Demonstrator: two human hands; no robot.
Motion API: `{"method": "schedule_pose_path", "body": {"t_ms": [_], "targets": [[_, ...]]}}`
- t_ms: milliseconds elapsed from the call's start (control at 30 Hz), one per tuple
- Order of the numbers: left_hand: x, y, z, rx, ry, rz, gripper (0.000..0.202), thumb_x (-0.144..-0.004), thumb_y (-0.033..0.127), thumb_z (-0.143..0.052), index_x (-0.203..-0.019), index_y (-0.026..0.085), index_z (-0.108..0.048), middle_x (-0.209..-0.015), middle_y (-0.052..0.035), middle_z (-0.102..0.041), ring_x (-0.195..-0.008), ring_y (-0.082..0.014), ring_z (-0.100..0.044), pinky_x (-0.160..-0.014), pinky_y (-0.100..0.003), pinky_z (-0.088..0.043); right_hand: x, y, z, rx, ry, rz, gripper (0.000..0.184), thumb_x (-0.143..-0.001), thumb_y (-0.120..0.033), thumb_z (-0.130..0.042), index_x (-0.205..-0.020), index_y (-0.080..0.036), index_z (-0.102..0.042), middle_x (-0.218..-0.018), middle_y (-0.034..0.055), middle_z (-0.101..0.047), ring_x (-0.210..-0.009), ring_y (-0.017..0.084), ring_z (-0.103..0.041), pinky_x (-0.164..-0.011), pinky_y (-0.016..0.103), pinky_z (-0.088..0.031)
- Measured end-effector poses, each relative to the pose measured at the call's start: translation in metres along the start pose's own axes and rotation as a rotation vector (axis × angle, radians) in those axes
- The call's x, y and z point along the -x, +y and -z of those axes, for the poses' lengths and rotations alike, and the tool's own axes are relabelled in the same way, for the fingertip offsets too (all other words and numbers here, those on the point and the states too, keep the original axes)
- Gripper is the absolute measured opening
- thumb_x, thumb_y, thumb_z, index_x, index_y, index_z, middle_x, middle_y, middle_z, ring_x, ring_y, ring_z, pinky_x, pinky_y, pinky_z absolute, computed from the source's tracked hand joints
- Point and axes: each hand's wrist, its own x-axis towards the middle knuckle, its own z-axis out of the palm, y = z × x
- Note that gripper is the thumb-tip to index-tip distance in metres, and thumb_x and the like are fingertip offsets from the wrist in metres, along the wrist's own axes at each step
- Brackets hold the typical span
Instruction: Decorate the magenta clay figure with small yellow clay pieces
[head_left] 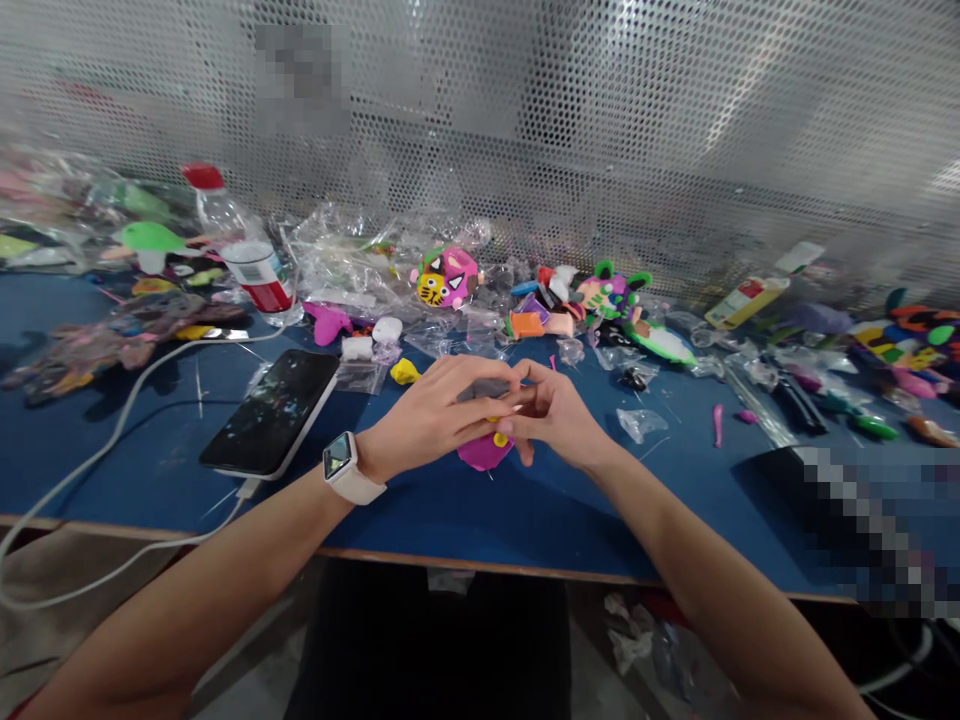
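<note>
Clay [484, 452] beneath both hands' fingertips [504, 425].

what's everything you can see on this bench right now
clay piece: 1, magenta with a yellow bit, held between both hands
phone: 1, black, left of the hands, white cable plugged in
water bottle: 1, clear, red cap, back left
clay figures: several, multicoloured, along the back
plastic bags: many, clear, scattered
table: 1, blue
mesh screen: 1, grey, behind
left hand: watch on the wrist, on the clay
right hand: on the clay
</note>
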Motion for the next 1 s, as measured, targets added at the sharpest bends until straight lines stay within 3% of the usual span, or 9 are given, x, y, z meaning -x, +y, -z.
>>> {"method": "schedule_pose_path", "body": {"t_ms": [100,233,333,433,533,667,833,1000], "targets": [[-0.0005,0.0013,0.0017,0.005,0.009,0.008,0.016,-0.106,0.033,-0.060,-0.113,0.024,-0.069,-0.130,-0.0102,-0.066,-0.121,-0.0219,-0.064,-0.102,-0.040,-0.054,0.0001,-0.0005,0.0008,0.002,0.007,0.006,0.062,-0.072,-0.036,-0.096,-0.099,-0.027,-0.041,-0.080,-0.0051,-0.077,-0.041,0.012,-0.066,-0.037,0.020,-0.053],[-0.0018,0.0013,0.0003,0.025,-0.105,-0.010,0.028,-0.105,0.032,-0.060,-0.132,0.026,-0.065,-0.142,-0.0133,-0.062,-0.130,-0.0272,-0.060,-0.107,-0.048,-0.052,0.0018,-0.0060,0.0038,0.042,-0.003,-0.003,0.062,-0.071,-0.033,-0.097,-0.097,-0.027,-0.041,-0.073,-0.0070,-0.075,-0.042,0.012,-0.067,-0.039,0.019,-0.052],[-0.0009,0.0000,-0.0013,0.037,-0.153,-0.007,0.023,-0.105,0.030,-0.059,-0.125,0.024,-0.068,-0.141,-0.0139,-0.062,-0.128,-0.0273,-0.060,-0.107,-0.048,-0.052,0.0020,-0.0084,0.0046,0.057,-0.033,-0.043,0.062,-0.069,-0.033,-0.098,-0.097,-0.026,-0.043,-0.075,-0.0049,-0.076,-0.044,0.012,-0.068,-0.041,0.020,-0.053],[0.0004,-0.0005,-0.0007,0.035,-0.087,0.007,0.017,-0.107,0.030,-0.057,-0.111,0.023,-0.071,-0.133,-0.0114,-0.065,-0.122,-0.0235,-0.063,-0.103,-0.043,-0.053,0.0012,-0.0066,0.0032,0.046,-0.019,-0.043,0.061,-0.072,-0.036,-0.096,-0.099,-0.026,-0.042,-0.081,-0.0039,-0.077,-0.044,0.011,-0.068,-0.041,0.020,-0.054],[-0.0003,-0.0002,0.0010,0.028,-0.022,0.012,0.016,-0.105,0.033,-0.060,-0.108,0.022,-0.071,-0.128,-0.0109,-0.066,-0.121,-0.0227,-0.063,-0.103,-0.041,-0.054,0.0007,-0.0044,0.0028,0.032,0.007,-0.007,0.063,-0.072,-0.039,-0.096,-0.097,-0.027,-0.039,-0.080,-0.0057,-0.076,-0.044,0.011,-0.067,-0.041,0.021,-0.055],[-0.0021,-0.0001,0.0014,0.035,-0.038,-0.030,0.021,-0.102,0.034,-0.066,-0.119,0.022,-0.069,-0.132,-0.0124,-0.064,-0.124,-0.0246,-0.062,-0.103,-0.043,-0.053,0.0020,-0.0059,0.0064,0.044,0.013,-0.003,0.064,-0.070,-0.036,-0.098,-0.098,-0.027,-0.041,-0.081,-0.0064,-0.074,-0.050,0.012,-0.070,-0.044,0.022,-0.057],[-0.0007,-0.0006,-0.0001,0.054,-0.047,0.019,0.015,-0.105,0.034,-0.061,-0.112,0.025,-0.071,-0.125,-0.0084,-0.067,-0.116,-0.0217,-0.064,-0.100,-0.040,-0.052,0.0024,-0.0084,0.0061,0.082,-0.006,-0.039,0.057,-0.075,-0.035,-0.094,-0.101,-0.026,-0.045,-0.085,-0.0039,-0.077,-0.044,0.011,-0.069,-0.035,0.017,-0.044],[0.0008,-0.0011,-0.0013,0.042,-0.068,0.035,0.020,-0.104,0.036,-0.063,-0.119,0.026,-0.071,-0.129,-0.0084,-0.067,-0.118,-0.0226,-0.062,-0.102,-0.041,-0.050,0.0012,-0.0091,0.0050,0.071,-0.004,-0.035,0.059,-0.073,-0.035,-0.095,-0.100,-0.026,-0.043,-0.078,-0.0055,-0.077,-0.041,0.011,-0.067,-0.034,0.016,-0.042]]}}
